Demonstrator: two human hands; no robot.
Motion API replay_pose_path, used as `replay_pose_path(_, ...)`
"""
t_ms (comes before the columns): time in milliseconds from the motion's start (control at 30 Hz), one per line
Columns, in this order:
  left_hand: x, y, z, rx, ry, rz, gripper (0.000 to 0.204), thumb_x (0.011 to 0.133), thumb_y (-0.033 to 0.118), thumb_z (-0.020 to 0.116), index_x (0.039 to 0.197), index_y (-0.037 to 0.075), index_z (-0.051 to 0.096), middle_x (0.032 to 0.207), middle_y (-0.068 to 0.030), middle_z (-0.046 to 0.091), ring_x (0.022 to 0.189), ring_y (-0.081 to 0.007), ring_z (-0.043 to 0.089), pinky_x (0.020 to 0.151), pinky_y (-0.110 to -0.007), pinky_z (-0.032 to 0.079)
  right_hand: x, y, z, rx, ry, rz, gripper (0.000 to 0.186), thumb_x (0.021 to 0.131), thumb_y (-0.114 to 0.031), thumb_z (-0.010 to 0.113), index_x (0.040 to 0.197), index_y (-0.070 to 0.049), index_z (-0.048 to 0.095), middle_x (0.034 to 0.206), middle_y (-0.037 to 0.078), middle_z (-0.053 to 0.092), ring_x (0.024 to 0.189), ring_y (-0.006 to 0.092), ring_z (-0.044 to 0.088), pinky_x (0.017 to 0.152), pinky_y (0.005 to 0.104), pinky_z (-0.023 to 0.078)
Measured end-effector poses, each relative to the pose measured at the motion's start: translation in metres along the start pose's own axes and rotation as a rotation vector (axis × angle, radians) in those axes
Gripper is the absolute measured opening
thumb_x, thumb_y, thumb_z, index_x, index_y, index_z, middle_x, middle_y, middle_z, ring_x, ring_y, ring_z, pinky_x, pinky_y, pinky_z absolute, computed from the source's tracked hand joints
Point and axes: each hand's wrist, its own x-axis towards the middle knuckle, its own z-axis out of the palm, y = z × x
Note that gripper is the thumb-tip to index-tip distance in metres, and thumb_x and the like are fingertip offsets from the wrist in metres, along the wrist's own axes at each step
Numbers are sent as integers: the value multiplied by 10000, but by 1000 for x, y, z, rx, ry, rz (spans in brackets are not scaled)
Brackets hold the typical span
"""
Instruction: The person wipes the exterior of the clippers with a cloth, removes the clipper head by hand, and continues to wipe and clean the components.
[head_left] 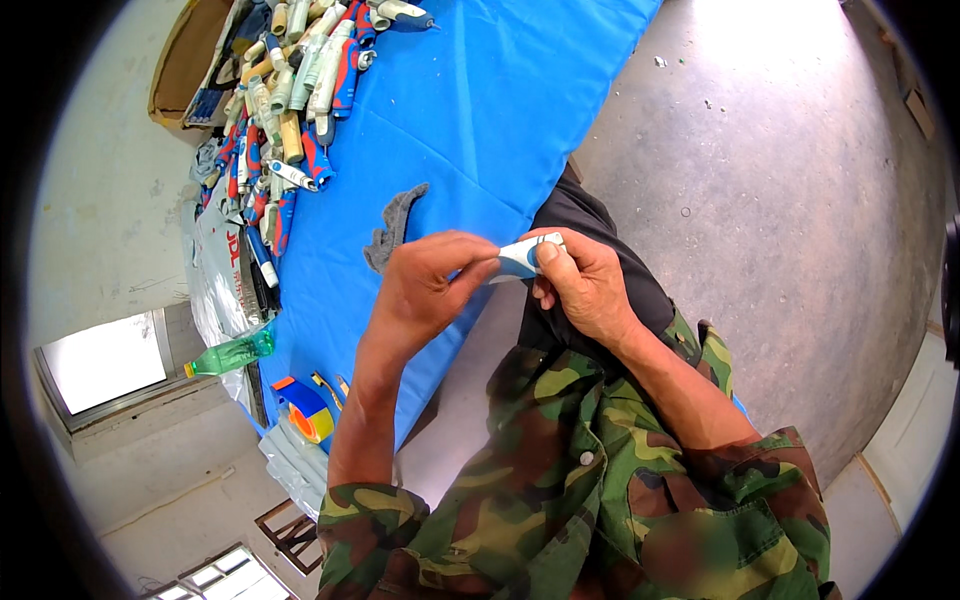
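A white-and-blue electric toothbrush handle (517, 259) is held between my two hands above my lap, beside the table's edge. My right hand (590, 280) grips its right end, with the thumb pressed along the top. The fingertips of my left hand (430, 285) pinch the left end, and they hide part of it. Left of my left hand, a crumpled grey cloth (395, 228) lies on the blue table cover (450, 130).
A heap of similar handles (290, 110), white, red and blue, covers the table's far left beside an open cardboard box (180, 65). Nearer are a silver plastic bag (218, 270), a green bottle (232, 353) and a tape roll (312, 418). Concrete floor (760, 200) spreads to the right.
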Motion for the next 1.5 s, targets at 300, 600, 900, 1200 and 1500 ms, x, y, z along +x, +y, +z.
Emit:
replay_pose_path(300,3,9,6,329,34,152,59,946,8,745,970,1,692,925,-158,712,840,-356,696,731,-443,543,1,-3,0,11,13,27,272,1121,-247,615,1165,-12,744,808,-4,665,677,59,606,599,242,491)
replay_pose_path(600,-13,-4,19,288,137,117,55,1002,44,673,995,27,622,952,-164,646,905,-394,639,783,-489,523,1,-3,2,-27,15,34,275,1114,-256,616,1141,-18,751,805,-3,675,678,60,613,605,242,493)
replay_pose_path(900,-26,-5,22,179,249,91,54,1020,-7,671,1016,9,619,965,-158,658,833,-334,652,743,-428,532,0,-6,3,-24,34,53,283,1110,-255,604,1124,-11,747,804,4,670,682,67,616,612,244,496)
replay_pose_path(1200,-36,-6,5,-293,491,-147,91,1095,100,670,1078,10,667,1004,-58,714,828,-112,660,742,-297,569,1,-5,3,-23,50,56,259,1105,-231,614,1152,-7,734,805,13,661,679,70,613,618,245,510)
replay_pose_path(1500,53,102,27,-94,411,331,161,951,-37,727,1109,-15,754,1236,-170,764,939,-165,756,805,-311,624,-2,-2,0,-221,41,-221,241,1075,-165,636,1235,2,702,874,34,691,711,95,648,637,277,530)
